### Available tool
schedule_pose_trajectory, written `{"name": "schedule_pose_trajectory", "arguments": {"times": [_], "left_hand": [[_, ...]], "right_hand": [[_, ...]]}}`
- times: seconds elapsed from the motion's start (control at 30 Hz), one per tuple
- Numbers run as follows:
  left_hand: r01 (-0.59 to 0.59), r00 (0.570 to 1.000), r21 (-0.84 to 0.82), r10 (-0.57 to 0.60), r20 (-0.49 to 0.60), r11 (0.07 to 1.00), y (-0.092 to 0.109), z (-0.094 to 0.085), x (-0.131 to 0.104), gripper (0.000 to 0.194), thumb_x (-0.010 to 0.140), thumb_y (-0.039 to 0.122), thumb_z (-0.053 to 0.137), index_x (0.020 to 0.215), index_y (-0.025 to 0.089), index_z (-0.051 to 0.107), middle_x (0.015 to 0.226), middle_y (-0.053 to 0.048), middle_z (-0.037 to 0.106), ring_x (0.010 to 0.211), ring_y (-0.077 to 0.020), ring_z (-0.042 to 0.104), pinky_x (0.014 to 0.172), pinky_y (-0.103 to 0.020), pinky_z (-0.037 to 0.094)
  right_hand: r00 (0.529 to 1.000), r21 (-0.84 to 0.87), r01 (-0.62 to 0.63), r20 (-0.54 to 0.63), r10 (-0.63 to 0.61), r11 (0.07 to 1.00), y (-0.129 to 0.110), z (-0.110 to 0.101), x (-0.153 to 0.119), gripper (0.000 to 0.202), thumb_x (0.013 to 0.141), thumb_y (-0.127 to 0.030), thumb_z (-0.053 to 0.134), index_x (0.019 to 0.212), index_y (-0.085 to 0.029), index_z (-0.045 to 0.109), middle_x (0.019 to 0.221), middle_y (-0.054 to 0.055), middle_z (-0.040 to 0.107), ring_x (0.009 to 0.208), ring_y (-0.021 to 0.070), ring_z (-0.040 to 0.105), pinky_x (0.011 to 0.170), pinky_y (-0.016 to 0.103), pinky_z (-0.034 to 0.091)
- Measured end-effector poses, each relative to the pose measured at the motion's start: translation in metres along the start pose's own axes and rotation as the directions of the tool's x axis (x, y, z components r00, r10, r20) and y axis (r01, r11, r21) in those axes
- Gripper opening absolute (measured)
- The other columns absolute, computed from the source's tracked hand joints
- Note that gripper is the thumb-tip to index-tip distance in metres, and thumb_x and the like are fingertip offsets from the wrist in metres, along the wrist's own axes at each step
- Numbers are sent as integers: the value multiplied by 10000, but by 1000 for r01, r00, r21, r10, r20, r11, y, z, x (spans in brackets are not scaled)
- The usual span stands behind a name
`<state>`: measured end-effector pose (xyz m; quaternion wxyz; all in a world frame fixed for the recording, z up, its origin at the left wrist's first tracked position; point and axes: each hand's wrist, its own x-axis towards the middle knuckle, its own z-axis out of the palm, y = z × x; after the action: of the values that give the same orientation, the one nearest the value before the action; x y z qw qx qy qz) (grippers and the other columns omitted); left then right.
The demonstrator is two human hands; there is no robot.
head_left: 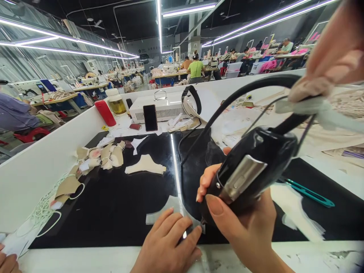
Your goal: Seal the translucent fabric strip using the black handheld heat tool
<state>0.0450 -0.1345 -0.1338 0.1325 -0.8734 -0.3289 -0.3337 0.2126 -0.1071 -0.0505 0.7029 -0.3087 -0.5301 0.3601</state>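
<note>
Worktop inventory: black handheld tool in the right hand, grey sheet under the left

Bearings are read from the middle of the black mat (99, 212), entries running left to right.

- At 8 o'clock, at the view's edge: another person's hand (8, 261), partly cut off.
- At 9 o'clock: pale green cord (47, 203), in a loose tangle.
- At 10 o'clock: tan cut pieces (109, 155), in tied bundles; nearer the middle, a cream stack (145, 165) of shaped pieces, lying flat.
- Between 10 and 11 o'clock, beyond the mat: a red object (105, 113), leaning; beside it, a jar (117, 104) with yellowish contents.
- At 11 o'clock: a phone (150, 117), propped against a white vented box (165, 112).
- Between 6 and 7 o'clock: a grey sheet (170, 203), translucent, shaped, flat on the mat.
- At 6 o'clock: the left hand (170, 239), fingers slightly apart, laid on the sheet and gripping nothing.
- At 4 o'clock: the right hand (243, 222), clamped around the black handheld tool (253, 167). Tool tilted, metal plate on its side, thick cable (227, 100) at its upper end; lower tip just beside the sheet's right end, contact impossible to tell.
- At 3 o'clock: white cut pieces (295, 212), fanned; near them, a teal-handled tool (311, 193), lying down.
</note>
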Motion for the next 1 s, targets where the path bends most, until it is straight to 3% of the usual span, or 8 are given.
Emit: {"name": "schedule_pose_trajectory", "arguments": {"times": [0.17, 0.4, 0.6, 0.8, 1.0], "left_hand": [[-19, 1000, 9, 19, 14, 1000, -3, -4, 3, 325, 1113, 337, 463, 1114, 203, 760, 1102, 6, 771, 1065, -160, 732, 1223, -317, 415], [-15, 998, -23, 16, 63, 1000, -6, -4, 2, 340, 1118, 363, 451, 1126, 197, 748, 1096, -2, 774, 1043, -180, 744, 1117, -339, 543], [-14, 999, -20, 15, 52, 1000, -9, -3, -2, 327, 1117, 351, 454, 1115, 204, 746, 1071, -3, 770, 1015, -168, 745, 1115, -338, 546], [-15, 998, -11, 16, 60, 1000, -8, -3, -1, 300, 1104, 349, 480, 1118, 220, 750, 1084, -8, 766, 1024, -185, 739, 1085, -363, 575], [-4, 999, -19, 5, 49, 1000, -5, -2, 0, 296, 1104, 338, 477, 1117, 237, 754, 1082, -11, 757, 1030, -181, 729, 1097, -360, 567]], "right_hand": [[1000, 2, 0, 5, 0, 1000, 1, -1, -1, 339, 852, -142, 746, 1042, -300, 513, 867, -36, 655, 646, 148, 648, 600, 280, 605], [1000, -31, 10, 21, -9, 999, 1, -2, 0, 324, 882, -152, 749, 1036, -297, 503, 895, -25, 667, 645, 158, 662, 614, 304, 613], [998, -24, 25, -54, -26, 999, 3, -2, -1, 335, 867, -175, 781, 1078, -300, 552, 853, -31, 676, 614, 156, 658, 557, 273, 602], [999, -47, 30, -29, -31, 998, 2, -2, 0, 321, 864, -203, 778, 1047, -301, 533, 838, -35, 667, 596, 155, 655, 523, 259, 583], [999, -81, 22, -23, -24, 996, 7, -5, -4, 306, 888, -231, 772, 1060, -303, 530, 876, -30, 664, 616, 159, 665, 591, 291, 611]]}}
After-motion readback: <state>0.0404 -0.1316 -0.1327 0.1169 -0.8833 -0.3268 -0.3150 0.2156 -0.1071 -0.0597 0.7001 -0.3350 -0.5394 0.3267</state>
